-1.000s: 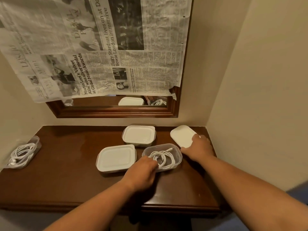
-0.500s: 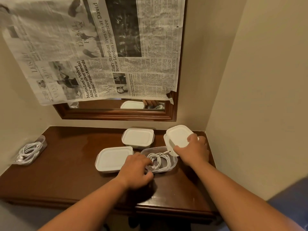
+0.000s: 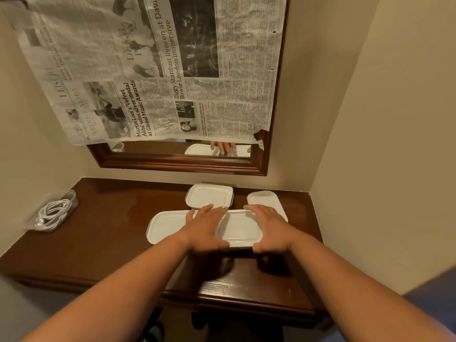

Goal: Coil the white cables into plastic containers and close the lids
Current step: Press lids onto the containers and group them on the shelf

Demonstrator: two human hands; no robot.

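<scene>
A clear plastic container with a white lid [image 3: 238,229] on top sits in the middle of the dark wooden table [image 3: 111,233]. The lid hides the cable inside. My left hand [image 3: 208,228] lies over the lid's left edge, and my right hand [image 3: 270,228] over its right edge, thumbs at the near rim. Two more lidded containers stand close by, one to the left [image 3: 167,225] and one behind [image 3: 209,195]. At the far left an open container [image 3: 55,211] holds white cables [image 3: 51,209].
A loose white lid [image 3: 265,199] lies behind my right hand, near the right wall. A wood-framed mirror [image 3: 177,164] hangs above the table, mostly covered by newspaper [image 3: 153,70]. Walls close in the table on the left, back and right.
My right hand brought a lid from the right back onto the container with the coiled cable. My left hand left the cable, and both hands now rest on the lid's edges.
</scene>
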